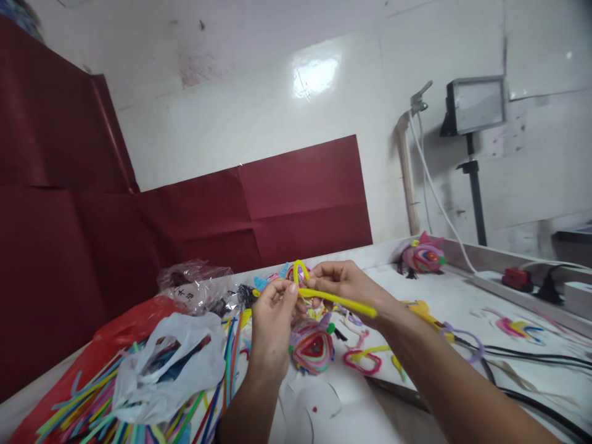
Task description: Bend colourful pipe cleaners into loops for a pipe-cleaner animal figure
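Your left hand (272, 320) had thumb and fingertips closed together on the yellow pipe cleaner (345, 302), right where its loop met its straight tail; your right hand (345, 282) pinched it just beside, fingers curled, though blur and overlap made it hard to tell whether that grip took the loop's side or the tail as well. The two pinches sat close together, probably so the soft wire could not spring open at the bend; you held it raised above the middle of the worktop (457, 305), likely for room over the round striped figure (313, 348) and the pink ring (363, 362) lying below. The loose pipe cleaners (87, 394) lay at the worktop's near left corner, partly under a white plastic bag (171, 361), seemingly as stock within your left reach; a pink figure (423, 254) sat by the far right corner, apparently out of the way. The loop arched upward towards the back edge; the tail's long axis ran rightward and slightly down, its free end pointing past your right wrist towards the right edge.
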The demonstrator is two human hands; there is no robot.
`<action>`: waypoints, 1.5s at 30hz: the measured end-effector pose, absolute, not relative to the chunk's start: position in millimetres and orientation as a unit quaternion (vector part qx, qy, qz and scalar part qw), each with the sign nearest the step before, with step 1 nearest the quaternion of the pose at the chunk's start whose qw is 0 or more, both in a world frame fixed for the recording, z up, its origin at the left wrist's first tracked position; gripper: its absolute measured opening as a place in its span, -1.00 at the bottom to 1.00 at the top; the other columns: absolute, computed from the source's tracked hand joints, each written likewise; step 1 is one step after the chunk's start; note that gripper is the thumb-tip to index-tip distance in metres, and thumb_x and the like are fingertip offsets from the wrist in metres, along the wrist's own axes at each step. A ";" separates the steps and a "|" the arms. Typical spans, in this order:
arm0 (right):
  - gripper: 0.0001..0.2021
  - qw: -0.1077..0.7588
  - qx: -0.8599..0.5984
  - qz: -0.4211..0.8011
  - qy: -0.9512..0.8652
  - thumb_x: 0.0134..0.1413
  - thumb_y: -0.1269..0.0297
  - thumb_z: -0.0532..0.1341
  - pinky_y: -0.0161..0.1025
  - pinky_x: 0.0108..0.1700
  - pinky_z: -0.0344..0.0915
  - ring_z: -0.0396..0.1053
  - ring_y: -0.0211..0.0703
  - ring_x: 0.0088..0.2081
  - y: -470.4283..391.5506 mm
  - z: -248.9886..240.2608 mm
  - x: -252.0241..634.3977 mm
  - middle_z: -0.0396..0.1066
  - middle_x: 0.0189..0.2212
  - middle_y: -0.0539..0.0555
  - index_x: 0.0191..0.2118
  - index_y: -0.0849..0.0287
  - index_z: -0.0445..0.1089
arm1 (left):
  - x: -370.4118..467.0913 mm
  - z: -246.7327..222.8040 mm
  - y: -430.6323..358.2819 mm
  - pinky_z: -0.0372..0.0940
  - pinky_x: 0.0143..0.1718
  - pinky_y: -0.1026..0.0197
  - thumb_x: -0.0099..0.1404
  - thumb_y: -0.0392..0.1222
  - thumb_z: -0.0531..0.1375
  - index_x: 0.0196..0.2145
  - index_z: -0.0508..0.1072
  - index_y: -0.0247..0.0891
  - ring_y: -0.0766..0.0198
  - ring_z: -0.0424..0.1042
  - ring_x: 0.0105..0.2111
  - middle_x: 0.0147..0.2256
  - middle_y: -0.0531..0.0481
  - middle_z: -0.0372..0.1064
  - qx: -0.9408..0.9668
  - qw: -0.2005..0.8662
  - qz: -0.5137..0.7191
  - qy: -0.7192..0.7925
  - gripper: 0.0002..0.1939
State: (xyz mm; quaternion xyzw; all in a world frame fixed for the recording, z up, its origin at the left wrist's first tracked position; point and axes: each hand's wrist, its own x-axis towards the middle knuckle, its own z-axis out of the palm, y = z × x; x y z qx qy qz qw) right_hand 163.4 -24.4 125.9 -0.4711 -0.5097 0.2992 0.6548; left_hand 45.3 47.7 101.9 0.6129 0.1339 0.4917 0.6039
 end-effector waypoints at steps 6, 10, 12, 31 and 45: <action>-0.87 0.677 -0.485 0.284 -0.475 -0.27 0.32 0.29 -0.40 -0.64 0.01 0.16 -0.40 -0.69 -24.3 127.9 160.3 0.26 -0.73 -0.09 -0.56 0.23 0.33 | 47.3 102.3 46.6 0.30 -0.49 0.33 0.13 -0.18 0.23 -0.35 0.35 -0.32 0.36 0.41 -0.56 -0.58 0.05 0.38 0.569 0.673 0.462 0.097 -0.82; -0.93 0.699 -0.495 0.247 -0.453 -0.31 0.42 0.24 -0.39 -0.65 0.02 0.16 -0.38 -0.69 -21.7 127.7 160.2 0.27 -0.74 -0.09 -0.56 0.22 0.32 | 49.5 103.0 44.3 0.35 -0.40 0.29 0.09 -0.26 0.22 -0.29 0.38 -0.37 0.30 0.46 -0.48 -0.52 -0.02 0.43 0.543 0.700 0.458 0.078 -0.80; -0.91 0.705 -0.487 0.245 -0.454 -0.32 0.39 0.25 -0.38 -0.64 0.05 0.18 -0.37 -0.68 -19.2 126.3 160.7 0.29 -0.71 -0.09 -0.56 0.23 0.33 | 50.1 103.1 41.4 0.35 -0.38 0.30 0.05 -0.31 0.25 -0.26 0.39 -0.38 0.32 0.46 -0.47 -0.50 -0.02 0.45 0.552 0.690 0.459 0.091 -0.75; -0.80 0.683 -0.489 0.265 -0.474 -0.23 0.20 0.30 -0.38 -0.60 -0.01 0.09 -0.39 -0.64 -23.5 124.8 163.2 0.21 -0.70 -0.09 -0.56 0.24 0.35 | 50.5 100.9 42.7 0.38 -0.45 0.29 -0.07 -0.15 0.36 -0.44 0.35 -0.34 0.29 0.48 -0.52 -0.52 -0.02 0.46 0.546 0.674 0.475 0.146 -0.69; -0.85 0.682 -0.480 0.292 -0.468 -0.27 0.26 0.30 -0.36 -0.58 -0.08 0.04 -0.41 -0.64 -19.0 120.6 168.6 0.22 -0.68 -0.09 -0.58 0.22 0.37 | 51.7 102.4 40.3 0.40 -0.44 0.28 -0.09 -0.13 0.37 -0.44 0.39 -0.35 0.23 0.50 -0.45 -0.49 -0.06 0.47 0.544 0.670 0.479 0.164 -0.68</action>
